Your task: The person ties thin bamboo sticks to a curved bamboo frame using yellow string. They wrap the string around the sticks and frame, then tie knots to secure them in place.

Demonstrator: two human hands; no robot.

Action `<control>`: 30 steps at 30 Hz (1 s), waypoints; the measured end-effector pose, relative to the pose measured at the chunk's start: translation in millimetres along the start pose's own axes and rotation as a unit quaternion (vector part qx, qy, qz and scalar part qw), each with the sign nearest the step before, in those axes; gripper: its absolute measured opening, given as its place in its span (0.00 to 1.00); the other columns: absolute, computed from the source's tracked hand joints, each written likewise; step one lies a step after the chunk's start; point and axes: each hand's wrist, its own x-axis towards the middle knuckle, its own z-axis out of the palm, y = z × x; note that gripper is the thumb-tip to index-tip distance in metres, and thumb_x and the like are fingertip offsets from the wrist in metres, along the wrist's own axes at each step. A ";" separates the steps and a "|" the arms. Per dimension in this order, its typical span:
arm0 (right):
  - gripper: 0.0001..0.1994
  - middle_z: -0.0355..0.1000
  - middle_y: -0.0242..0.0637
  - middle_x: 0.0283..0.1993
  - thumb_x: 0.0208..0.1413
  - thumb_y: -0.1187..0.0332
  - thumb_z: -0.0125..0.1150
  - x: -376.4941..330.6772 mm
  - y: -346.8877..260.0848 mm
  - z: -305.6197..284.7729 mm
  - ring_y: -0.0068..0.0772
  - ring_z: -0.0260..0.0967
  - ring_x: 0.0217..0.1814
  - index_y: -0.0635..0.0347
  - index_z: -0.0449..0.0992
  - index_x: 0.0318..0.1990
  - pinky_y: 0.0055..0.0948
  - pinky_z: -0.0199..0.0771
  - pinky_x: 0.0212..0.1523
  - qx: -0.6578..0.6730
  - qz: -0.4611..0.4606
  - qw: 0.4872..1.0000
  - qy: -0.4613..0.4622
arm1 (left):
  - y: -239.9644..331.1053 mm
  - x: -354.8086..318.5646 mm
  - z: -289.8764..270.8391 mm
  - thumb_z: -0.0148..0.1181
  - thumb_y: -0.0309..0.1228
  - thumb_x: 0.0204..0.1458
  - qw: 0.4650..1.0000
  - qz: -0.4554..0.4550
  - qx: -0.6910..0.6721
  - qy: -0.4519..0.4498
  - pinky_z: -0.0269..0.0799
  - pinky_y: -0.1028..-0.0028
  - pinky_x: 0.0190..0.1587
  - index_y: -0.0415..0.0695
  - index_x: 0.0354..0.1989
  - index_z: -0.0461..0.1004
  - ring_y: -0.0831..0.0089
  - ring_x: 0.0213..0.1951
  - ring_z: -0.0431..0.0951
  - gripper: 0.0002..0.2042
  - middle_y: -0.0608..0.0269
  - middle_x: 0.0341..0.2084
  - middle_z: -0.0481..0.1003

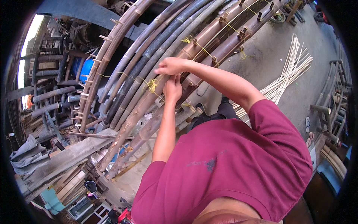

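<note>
My left hand (pixel 172 89) is closed with its fingers together, against the side of a long brown bamboo pole (pixel 136 112). Just above it, my right hand (pixel 170 66) reaches across from the right with curled fingers. What either hand pinches is too small or hidden to make out. A knot of yellow twine (pixel 152 86) is tied round the pole to the left of my hands. Beside this pole runs a second brown bamboo pole (pixel 145 128), and short dark pegs (pixel 214 59) stick up from both farther along.
Several curved grey and dark bamboo poles (pixel 149 48) lie to the left, past them a pegged bamboo frame (pixel 100 63). Thin pale strips (pixel 287 74) are heaped on the concrete floor at right. A blue container (pixel 86 69) and stacked bamboo stand far left.
</note>
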 end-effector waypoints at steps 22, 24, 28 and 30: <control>0.12 0.75 0.40 0.38 0.47 0.60 0.61 -177.7 -18.9 56.2 0.42 0.74 0.43 0.53 0.78 0.38 0.41 0.70 0.46 -0.217 -0.057 0.970 -0.092 | -49.2 132.9 -44.0 0.52 0.43 0.58 0.992 0.001 0.123 0.023 0.73 0.54 0.46 0.39 0.44 0.77 0.43 0.42 0.79 0.19 0.40 0.37 0.78; 0.14 0.74 0.42 0.41 0.47 0.62 0.61 -177.3 -51.7 59.9 0.43 0.72 0.47 0.55 0.77 0.41 0.40 0.70 0.46 -0.103 -0.087 0.988 -0.074 | -47.8 108.5 -77.8 0.50 0.39 0.60 0.994 0.012 0.102 0.022 0.73 0.54 0.46 0.38 0.44 0.77 0.44 0.43 0.78 0.17 0.40 0.38 0.78; 0.13 0.73 0.37 0.46 0.56 0.59 0.60 -175.9 -56.2 124.0 0.36 0.71 0.50 0.54 0.76 0.45 0.36 0.70 0.50 0.386 0.054 0.896 -0.212 | -65.2 13.6 -124.0 0.51 0.36 0.60 0.985 -0.040 0.167 0.011 0.74 0.55 0.43 0.37 0.43 0.75 0.45 0.41 0.79 0.14 0.40 0.35 0.78; 0.11 0.74 0.30 0.42 0.63 0.55 0.53 -168.7 -73.0 124.9 0.26 0.68 0.44 0.49 0.76 0.43 0.28 0.68 0.44 0.661 0.356 0.621 -0.224 | -96.9 -38.6 -108.0 0.53 0.30 0.58 0.989 -0.106 -0.011 -0.103 0.75 0.55 0.39 0.36 0.41 0.73 0.45 0.37 0.80 0.10 0.38 0.32 0.78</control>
